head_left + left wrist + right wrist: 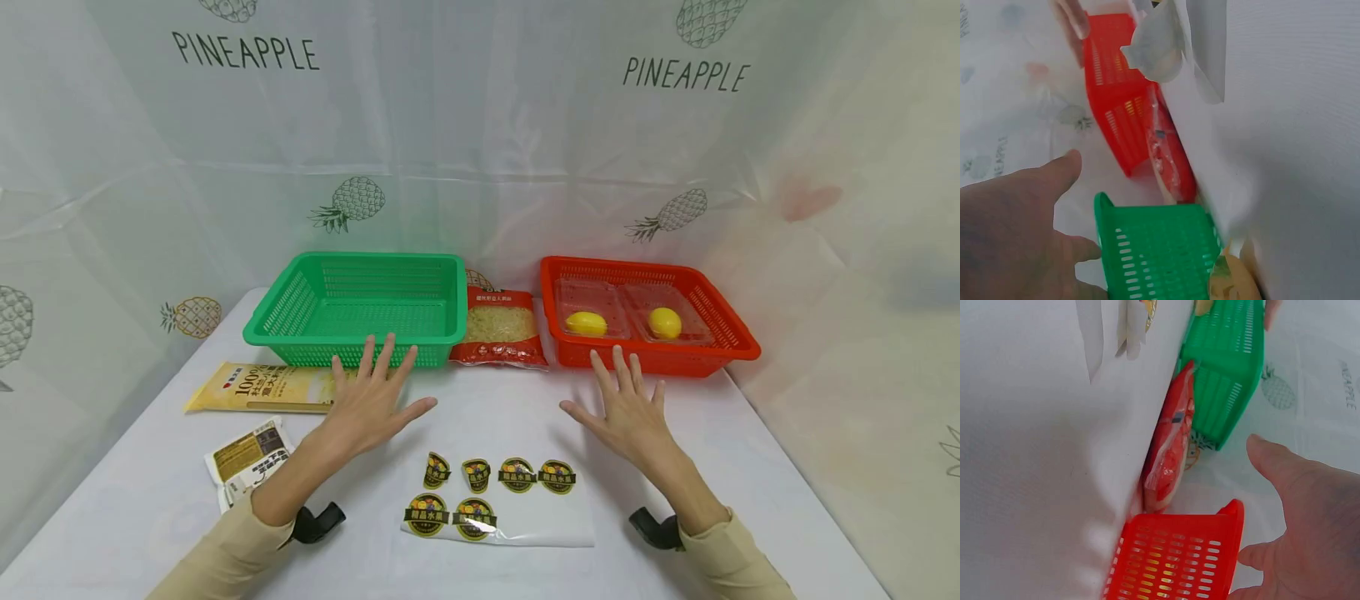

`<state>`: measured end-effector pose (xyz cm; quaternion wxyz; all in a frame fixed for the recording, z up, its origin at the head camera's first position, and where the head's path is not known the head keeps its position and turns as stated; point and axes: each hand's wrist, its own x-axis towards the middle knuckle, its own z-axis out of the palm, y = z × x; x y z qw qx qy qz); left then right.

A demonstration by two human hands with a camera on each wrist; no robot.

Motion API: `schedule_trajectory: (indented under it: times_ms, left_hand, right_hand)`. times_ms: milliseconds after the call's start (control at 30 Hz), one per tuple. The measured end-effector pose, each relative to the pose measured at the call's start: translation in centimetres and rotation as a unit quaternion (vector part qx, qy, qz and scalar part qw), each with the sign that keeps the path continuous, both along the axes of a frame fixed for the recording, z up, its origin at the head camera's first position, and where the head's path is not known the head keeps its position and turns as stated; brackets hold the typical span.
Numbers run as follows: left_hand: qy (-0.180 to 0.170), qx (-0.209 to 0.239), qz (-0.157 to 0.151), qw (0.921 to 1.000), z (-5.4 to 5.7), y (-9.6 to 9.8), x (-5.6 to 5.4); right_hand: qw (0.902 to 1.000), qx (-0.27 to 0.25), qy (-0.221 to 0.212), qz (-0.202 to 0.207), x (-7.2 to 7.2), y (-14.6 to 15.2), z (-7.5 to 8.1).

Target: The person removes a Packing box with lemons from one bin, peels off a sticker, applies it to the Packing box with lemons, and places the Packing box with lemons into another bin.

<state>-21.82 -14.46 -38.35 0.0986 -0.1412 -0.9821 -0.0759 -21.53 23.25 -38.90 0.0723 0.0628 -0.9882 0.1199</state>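
My left hand (365, 406) hovers palm down with its fingers spread, in front of the green basket (352, 340). It overlaps one end of a yellow pasta packet (262, 385) in the head view. Also spread and holding nothing, my right hand (628, 417) is in front of the red basket (652, 357). Inside the red basket lie two clear plastic boxes (630, 292), each with a yellow lemon (586, 323) in it. Between the hands, nearer me, is a white sheet (543, 521) with several round fruit stickers (474, 518), two of them curling up.
A red packet (501, 327) with a see-through window stands between the baskets. At the left lies a small white and brown packet (250, 457). A curtain printed with pineapples (480, 125) hangs behind the white table (495, 408).
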Motion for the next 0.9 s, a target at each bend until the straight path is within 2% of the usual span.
schedule_trajectory:
  times_ms: [300,500,733,900]
  left_hand:
    - [-0.015,-0.003,-0.016,0.9998,0.5,2.1,-1.4]
    - [-0.003,-0.01,-0.037,0.9993,0.6,4.0,-2.6]
    - [0.005,-0.012,-0.067,0.9977,0.9,6.8,-4.6]
    - [0.004,-0.022,-0.077,0.9968,1.1,9.4,-6.3]
  right_hand:
    - [1.0,0.0,-0.007,-0.001,-1.1,0.4,0.7]
    - [1.0,-0.005,-0.007,-0.001,-2.3,0.5,1.6]
    - [0.9999,-0.01,-0.004,-0.01,-3.6,1.0,2.0]
    - [0.9998,-0.013,-0.006,-0.012,-4.5,1.5,2.0]
